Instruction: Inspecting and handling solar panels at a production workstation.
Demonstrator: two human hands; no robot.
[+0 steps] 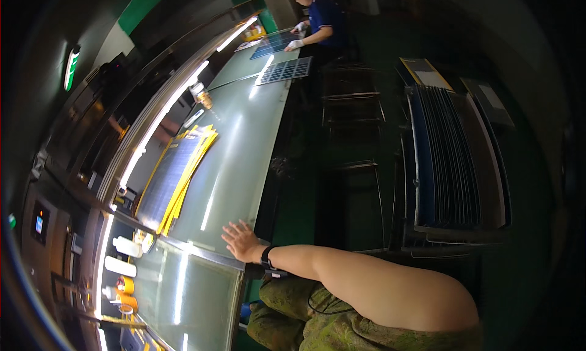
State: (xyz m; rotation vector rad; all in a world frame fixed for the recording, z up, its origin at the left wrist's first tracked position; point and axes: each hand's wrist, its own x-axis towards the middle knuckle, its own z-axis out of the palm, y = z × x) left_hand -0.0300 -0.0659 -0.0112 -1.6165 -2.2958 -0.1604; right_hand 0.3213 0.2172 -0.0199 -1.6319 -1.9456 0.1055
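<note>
My right hand (242, 242) rests at the edge of a long glass-topped table (235, 162), close to the metal strip where two table sections meet. Its fingers are spread, and nothing shows in them. A dark band with a small device circles that wrist. Nearest along the tabletop lies a stack of dark blue panel sheets (174, 177) with yellow edges. My left hand is out of the picture.
White bottles (121, 266) and orange tape rolls (126, 303) line the table's back under bright tube lights. Farther along, a gloved co-worker (326, 21) handles a dark panel (271, 44); a gridded panel (285, 71) lies nearer. Many upright panels (448, 159) stand racked at right.
</note>
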